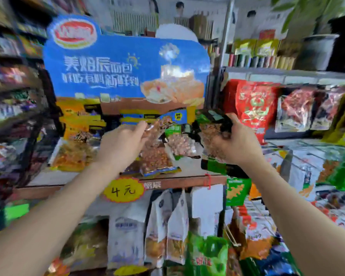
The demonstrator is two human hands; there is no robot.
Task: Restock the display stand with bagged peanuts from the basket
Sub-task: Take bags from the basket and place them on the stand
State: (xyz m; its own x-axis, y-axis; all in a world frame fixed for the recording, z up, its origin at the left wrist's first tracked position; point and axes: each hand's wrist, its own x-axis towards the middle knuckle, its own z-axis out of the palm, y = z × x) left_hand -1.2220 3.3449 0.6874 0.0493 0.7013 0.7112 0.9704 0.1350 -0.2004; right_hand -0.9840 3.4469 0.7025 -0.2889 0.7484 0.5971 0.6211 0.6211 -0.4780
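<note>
The display stand's top shelf (187, 181) carries bagged snacks under a blue header card (118, 62). Yellow bags (76, 154) lie at its left, clear peanut bags (157, 162) in the middle, and a yellow price tag (123, 189) hangs on its front edge.

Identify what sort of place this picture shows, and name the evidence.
Most likely a small grocery or snack shop: a blue cardboard display stand stocked with snack bags, a handwritten yellow price tag, and side shelves crowded with packaged food.
</note>
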